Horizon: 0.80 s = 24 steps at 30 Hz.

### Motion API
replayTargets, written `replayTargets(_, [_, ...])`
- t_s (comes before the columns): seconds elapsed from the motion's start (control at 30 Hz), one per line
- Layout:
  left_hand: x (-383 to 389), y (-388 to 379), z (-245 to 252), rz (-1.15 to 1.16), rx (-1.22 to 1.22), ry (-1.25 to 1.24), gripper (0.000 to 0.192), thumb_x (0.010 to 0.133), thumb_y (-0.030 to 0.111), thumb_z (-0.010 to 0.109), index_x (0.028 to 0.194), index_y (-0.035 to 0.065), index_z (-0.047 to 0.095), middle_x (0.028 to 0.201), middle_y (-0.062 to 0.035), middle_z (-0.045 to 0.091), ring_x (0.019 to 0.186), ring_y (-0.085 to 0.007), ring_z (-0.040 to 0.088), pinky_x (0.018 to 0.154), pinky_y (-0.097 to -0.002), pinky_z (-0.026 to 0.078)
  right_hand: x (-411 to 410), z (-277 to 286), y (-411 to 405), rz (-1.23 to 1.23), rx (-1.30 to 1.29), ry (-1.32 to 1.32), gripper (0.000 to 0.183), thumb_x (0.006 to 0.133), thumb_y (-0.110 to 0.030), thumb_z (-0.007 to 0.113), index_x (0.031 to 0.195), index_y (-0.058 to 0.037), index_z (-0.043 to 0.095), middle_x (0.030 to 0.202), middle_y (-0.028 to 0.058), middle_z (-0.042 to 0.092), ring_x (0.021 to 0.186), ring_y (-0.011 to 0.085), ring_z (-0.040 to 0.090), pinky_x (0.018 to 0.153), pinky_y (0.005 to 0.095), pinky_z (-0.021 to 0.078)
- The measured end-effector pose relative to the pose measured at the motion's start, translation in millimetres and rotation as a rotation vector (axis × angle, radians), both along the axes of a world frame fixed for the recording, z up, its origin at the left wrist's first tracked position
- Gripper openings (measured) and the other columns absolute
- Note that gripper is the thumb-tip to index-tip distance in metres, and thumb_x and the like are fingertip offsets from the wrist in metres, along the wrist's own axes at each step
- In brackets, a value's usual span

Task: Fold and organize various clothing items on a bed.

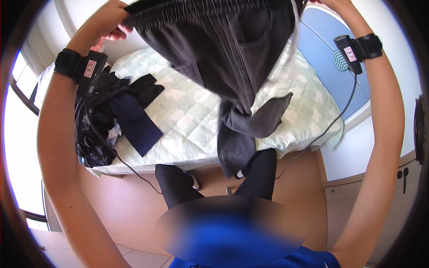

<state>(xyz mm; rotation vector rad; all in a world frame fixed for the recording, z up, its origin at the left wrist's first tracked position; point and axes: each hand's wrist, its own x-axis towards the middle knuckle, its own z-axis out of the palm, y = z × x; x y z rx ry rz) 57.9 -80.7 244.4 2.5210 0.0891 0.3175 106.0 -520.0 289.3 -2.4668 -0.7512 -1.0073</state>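
Dark grey trousers [214, 50] with a gathered elastic waistband hang stretched out in front of me. My left hand [112, 23] grips one end of the waistband. At the other end is my right hand [330, 4], partly cut off by the top edge of the view; its fingers close at the waistband's side. Below, the trouser legs [238, 130] dangle, one folded across the other, over the near edge of a bed [191, 114] with a pale green and white patterned sheet. The upper edge of the waistband runs out of view.
A heap of dark clothes [97, 117], with a navy garment [135, 124] on top, lies at the bed's left. Black cables [124, 160] run from the devices on both wrists. A blue panel [335, 67] stands at right, above a cabinet [362, 207]. My knees are close to the bed.
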Motion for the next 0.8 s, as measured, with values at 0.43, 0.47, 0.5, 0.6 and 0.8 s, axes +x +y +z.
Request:
replayTargets(0.43, [-45.9, -54.5, -72.0, -0.454, -0.161, -0.464, 0.058, 0.092, 0.034, 0.065, 0.143, 0.0087, 0.051, 0.145, -0.0095, 0.05, 0.13, -0.0248, 0.051, 0.108, -0.0394, 0.037, -14.2, -94.9, 97.4, 0.49, 0.952, 1.032, 0.014, 0.084, -0.01, 0.058, 0.075, -0.0005, 0.064, 0.062, 0.0123, 0.064, 0.047, 0.0246, 0.06, 0.04, 0.0339, 0.0449])
replayTargets(0.47, [-69.2, -102.2, -84.5, -0.384, 0.046, -0.47, 0.066, 0.088, 0.027, 0.072, 0.145, 0.006, 0.047, 0.142, -0.0145, 0.051, 0.125, -0.0226, 0.055, 0.105, -0.0352, 0.041, -19.0, -109.9, 98.9, 0.597, 0.925, 1.064, 0.013, 0.084, -0.01, 0.059, 0.079, 0.0006, 0.065, 0.065, 0.0151, 0.065, 0.053, 0.0278, 0.064, 0.047, 0.0398, 0.0521])
replayTargets(0.5, [-77.8, -131.0, -100.6, -0.505, -0.156, -0.451, 0.061, 0.082, 0.017, 0.075, 0.137, 0.0032, 0.054, 0.126, -0.014, 0.061, 0.113, -0.0198, 0.06, 0.096, -0.031, 0.046, -23.4, -120.9, 103.7, 0.715, 0.888, 1.095, 0.013, 0.084, -0.011, 0.061, 0.083, 0.0017, 0.065, 0.067, 0.0179, 0.066, 0.06, 0.031, 0.069, 0.055, 0.0457, 0.0593])
replayTargets(0.6, [-66.6, -125.2, -130.7, -0.311, -0.087, -0.304, 0.039, 0.076, 0.012, 0.073, 0.109, -0.0048, 0.064, 0.089, -0.0077, 0.069, 0.079, -0.014, 0.062, 0.073, -0.0309, 0.051, -31.0, -150.5, 135.3, 0.931, 0.833, 1.15, 0.024, 0.088, -0.013, 0.071, 0.098, 0.0081, 0.066, 0.084, 0.0182, 0.07, 0.078, 0.0277, 0.072, 0.074, 0.0374, 0.0619])
replayTargets(0.8, [-58.8, -16.9, -141.3, -0.05, -0.503, -0.354, 0.016, 0.079, 0.008, 0.066, 0.094, 0.0001, 0.069, 0.085, -0.0017, 0.067, 0.078, -0.0104, 0.06, 0.075, -0.0252, 0.047, 0.9, -281.9, 82.5, 0.616, 0.373, 0.81, 0.031, 0.091, -0.028, 0.073, 0.104, -0.0002, 0.072, 0.079, 0.008, 0.071, 0.072, 0.0134, 0.068, 0.066, 0.0278, 0.0539])
